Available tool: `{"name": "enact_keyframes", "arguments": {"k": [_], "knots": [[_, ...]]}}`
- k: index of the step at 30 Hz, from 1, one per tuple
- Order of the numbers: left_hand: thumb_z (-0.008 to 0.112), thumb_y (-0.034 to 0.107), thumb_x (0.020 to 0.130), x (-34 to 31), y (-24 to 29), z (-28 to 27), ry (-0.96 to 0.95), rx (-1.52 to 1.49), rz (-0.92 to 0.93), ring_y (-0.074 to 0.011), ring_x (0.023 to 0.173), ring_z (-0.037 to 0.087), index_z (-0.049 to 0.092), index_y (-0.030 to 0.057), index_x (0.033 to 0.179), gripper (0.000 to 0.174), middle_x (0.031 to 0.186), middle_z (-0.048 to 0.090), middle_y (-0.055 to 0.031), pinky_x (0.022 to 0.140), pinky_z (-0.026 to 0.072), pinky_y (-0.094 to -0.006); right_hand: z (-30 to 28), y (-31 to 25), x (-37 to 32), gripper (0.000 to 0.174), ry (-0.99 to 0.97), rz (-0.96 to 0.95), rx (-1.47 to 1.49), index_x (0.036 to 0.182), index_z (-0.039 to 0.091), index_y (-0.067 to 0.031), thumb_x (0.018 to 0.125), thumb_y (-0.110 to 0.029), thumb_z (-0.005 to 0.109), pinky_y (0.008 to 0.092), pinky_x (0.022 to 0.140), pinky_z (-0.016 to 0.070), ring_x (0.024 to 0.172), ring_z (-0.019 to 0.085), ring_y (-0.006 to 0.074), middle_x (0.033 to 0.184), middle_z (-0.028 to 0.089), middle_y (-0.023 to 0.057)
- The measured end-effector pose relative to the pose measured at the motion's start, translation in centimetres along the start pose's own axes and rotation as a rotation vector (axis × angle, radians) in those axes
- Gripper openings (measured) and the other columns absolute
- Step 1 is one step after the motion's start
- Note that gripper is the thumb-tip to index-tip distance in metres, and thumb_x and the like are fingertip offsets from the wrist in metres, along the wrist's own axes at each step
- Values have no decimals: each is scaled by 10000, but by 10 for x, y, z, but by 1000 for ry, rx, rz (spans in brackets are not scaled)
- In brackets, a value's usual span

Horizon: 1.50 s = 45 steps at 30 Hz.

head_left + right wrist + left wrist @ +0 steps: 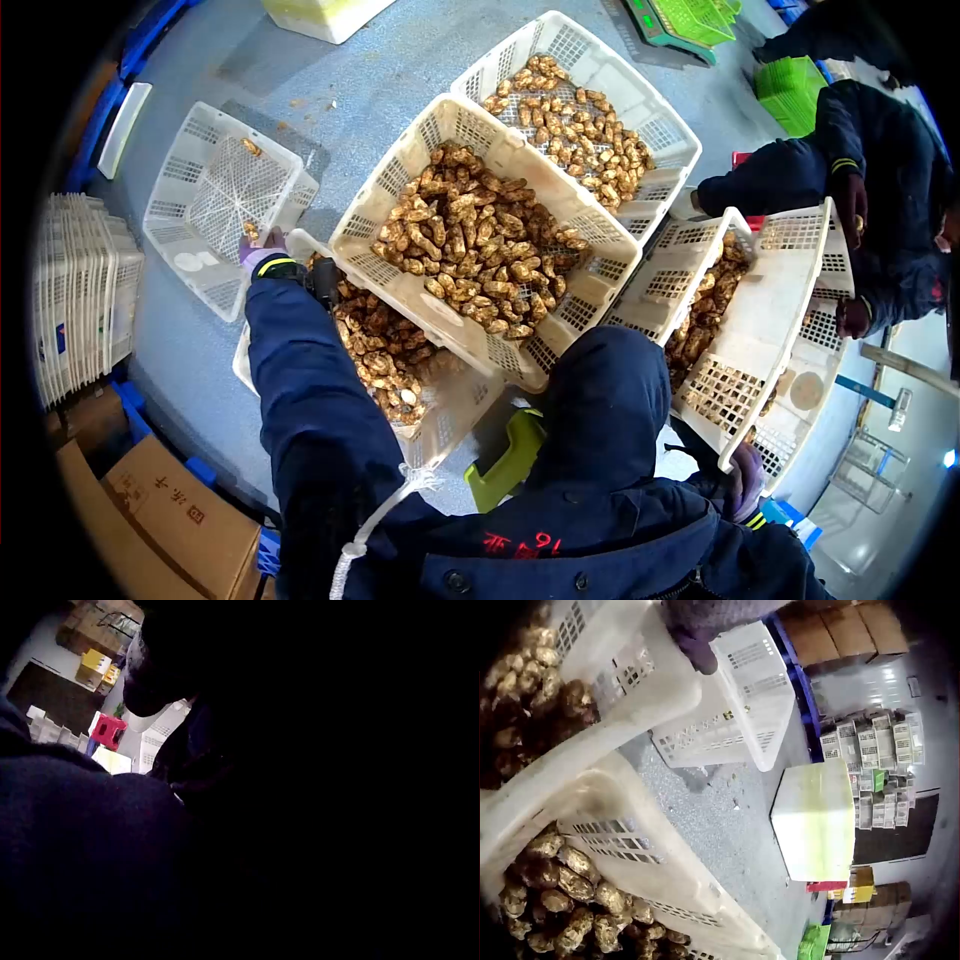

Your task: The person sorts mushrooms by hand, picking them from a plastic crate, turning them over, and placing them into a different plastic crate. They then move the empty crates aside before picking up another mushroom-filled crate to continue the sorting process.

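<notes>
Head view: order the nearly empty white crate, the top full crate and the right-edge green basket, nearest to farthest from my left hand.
1. Nearly empty white crate, beside the left hand, upper left.
2. Top full crate, upper middle.
3. Green basket, far upper right.

A dark navy padded jacket (600,530) fills the lower middle of the head view, with its left sleeve (310,400) on the left side. Red stitched characters (520,545) mark the chest near the bottom edge, above dark round snaps (455,580). A white knotted drawcord (375,520) shows at lower left. The left hand (258,250) and right hand (745,480) wear pale purple gloves; yellow stripes band the cuffs, and a black strap (322,280) rings the left wrist
</notes>
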<state>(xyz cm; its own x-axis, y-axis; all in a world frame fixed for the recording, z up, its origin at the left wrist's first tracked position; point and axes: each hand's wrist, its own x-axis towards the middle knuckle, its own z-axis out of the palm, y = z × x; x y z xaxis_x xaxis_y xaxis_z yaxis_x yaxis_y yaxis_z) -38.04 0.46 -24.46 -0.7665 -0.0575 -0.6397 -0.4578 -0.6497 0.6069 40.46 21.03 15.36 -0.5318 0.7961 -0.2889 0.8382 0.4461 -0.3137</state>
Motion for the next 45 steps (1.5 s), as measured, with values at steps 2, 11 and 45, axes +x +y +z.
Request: {"name": "enact_keyframes", "arguments": {"k": [2, 11, 45], "knots": [[538, 500, 882, 8, 13, 0, 121, -27, -104, -287, 1021, 584, 578, 122, 1174, 480, 1078, 631, -95, 852, 487, -452, 2, 5, -2, 491, 16, -24, -31, 1128, 595, 12, 945, -408, 419, 458, 933, 415, 1043, 556, 408, 1111, 598, 228], [487, 305, 883, 11, 78, -18, 146, 297, 34, -208, 545, 517, 584, 80, 780, 266, 588, 515, -44, 642, 508, -409, -1, -12, 7, 432, 41, -12, 55, 1094, 607, 14, 907, -345, 459, 435, 907, 435, 1016, 568, 394, 1100, 604, 225], [620, 296, 922, -369, 31, 12, -571, 1235, 532, -227, 980, 619, 423, -41, 1351, 580, 1074, 662, -163, 818, 499, -356, -32, 90, -75, 311, 706, -143, 367, 1142, 622, -16, 833, -16, 596, 386, 923, 469, 1052, 605, 329, 1117, 645, 171]]}}
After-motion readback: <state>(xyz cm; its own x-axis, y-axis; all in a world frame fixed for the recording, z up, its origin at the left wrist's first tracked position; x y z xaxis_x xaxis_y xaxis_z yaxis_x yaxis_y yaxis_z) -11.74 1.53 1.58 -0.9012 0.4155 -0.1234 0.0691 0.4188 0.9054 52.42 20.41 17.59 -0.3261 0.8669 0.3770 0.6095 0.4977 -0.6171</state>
